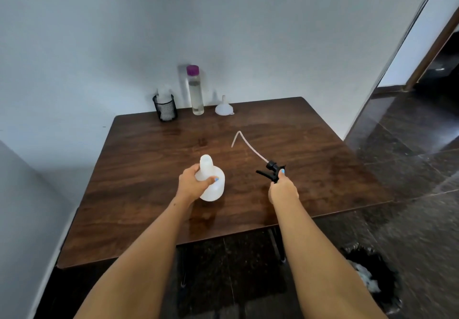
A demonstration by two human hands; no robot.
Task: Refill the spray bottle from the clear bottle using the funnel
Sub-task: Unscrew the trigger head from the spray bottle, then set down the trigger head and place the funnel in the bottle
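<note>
Nearest me, my left hand (pixel 192 182) grips the white spray bottle (pixel 211 179) around its shoulder; the bottle stands upright on the wooden table (pixel 149 194) with its neck open. To the right of the bottle, my right hand (pixel 283 189) is closed around the black trigger sprayer head (pixel 272 171), lifted off, its dip tube (pixel 244 142) bent and pointing away from me. Beyond the bottle, by the wall, I see the clear bottle (pixel 195 92) with its purple cap on, the white funnel (pixel 224 107) mouth-down just to its right, and a black mesh cup (pixel 165 107) to its left.
</note>
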